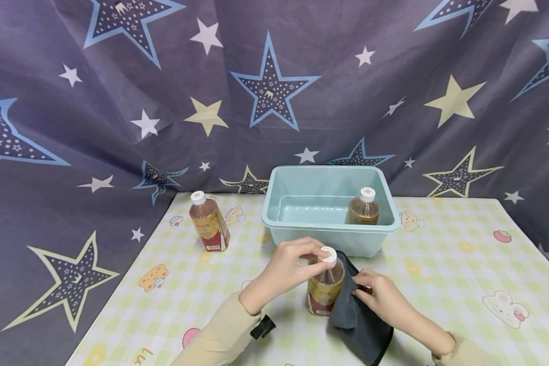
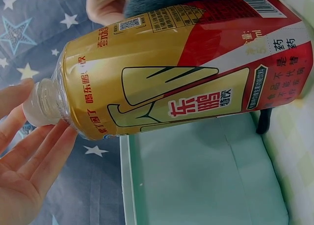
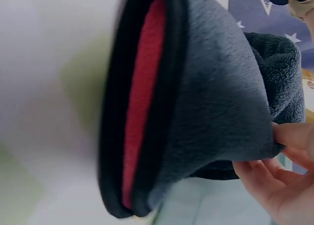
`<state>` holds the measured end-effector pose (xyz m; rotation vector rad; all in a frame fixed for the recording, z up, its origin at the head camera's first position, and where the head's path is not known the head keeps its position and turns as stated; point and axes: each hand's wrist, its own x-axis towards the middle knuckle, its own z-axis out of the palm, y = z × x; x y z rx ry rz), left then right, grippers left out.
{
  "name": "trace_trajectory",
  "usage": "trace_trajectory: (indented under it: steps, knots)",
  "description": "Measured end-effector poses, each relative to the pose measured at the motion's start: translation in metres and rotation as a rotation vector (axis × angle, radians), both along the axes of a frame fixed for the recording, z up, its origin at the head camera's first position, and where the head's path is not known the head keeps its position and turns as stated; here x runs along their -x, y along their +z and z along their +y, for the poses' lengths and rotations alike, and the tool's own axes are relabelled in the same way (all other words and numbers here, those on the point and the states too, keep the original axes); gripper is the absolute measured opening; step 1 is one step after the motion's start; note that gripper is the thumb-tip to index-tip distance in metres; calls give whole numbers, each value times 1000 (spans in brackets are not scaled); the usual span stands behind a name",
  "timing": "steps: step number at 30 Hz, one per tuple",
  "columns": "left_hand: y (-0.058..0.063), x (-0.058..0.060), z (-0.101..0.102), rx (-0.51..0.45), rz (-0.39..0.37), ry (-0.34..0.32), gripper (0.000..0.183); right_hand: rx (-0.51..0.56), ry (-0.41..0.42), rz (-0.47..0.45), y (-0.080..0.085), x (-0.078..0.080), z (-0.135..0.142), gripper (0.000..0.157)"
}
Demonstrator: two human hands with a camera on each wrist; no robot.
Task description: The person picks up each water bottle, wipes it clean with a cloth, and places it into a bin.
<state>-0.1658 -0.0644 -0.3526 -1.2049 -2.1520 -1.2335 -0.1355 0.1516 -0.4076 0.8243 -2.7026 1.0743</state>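
Note:
A drink bottle with a gold and red label stands upright on the table in front of the bin. My left hand pinches its white cap between thumb and fingers. A dark grey cloth with black edging hangs from my right hand, whose fingers and thumb grip it. In the head view the cloth lies against the bottle's right side. The right wrist view shows a red inner face on the cloth.
Behind the hands is a light blue plastic bin, holding a second bottle at its right end. A third bottle stands at the back left of the checked tablecloth. A star-patterned curtain hangs behind the table.

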Motion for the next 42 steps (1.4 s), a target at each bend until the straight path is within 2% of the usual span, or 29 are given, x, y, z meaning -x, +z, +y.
trace_trajectory:
  steps: [6,12,18,23,27,34,42]
  knots:
    - [-1,0,0,6,14,-3,10,-58,5,-77,-15,3,-1,14]
    - [1,-1,0,2,-6,2,9,-78,14,-93,-23,6,-1,12]
    - [2,0,-1,30,-19,3,9,-55,9,-117,-25,7,1,13]
    - [5,0,0,70,-46,11,10,16,-18,-170,-24,6,8,17]
    - [7,-2,1,69,-41,42,11,76,-31,-144,-20,3,17,15]
    - [5,-6,6,89,78,160,21,104,-63,-87,-12,-4,30,16]
    - [3,-11,10,85,42,223,23,125,-51,-61,-10,-7,37,15]
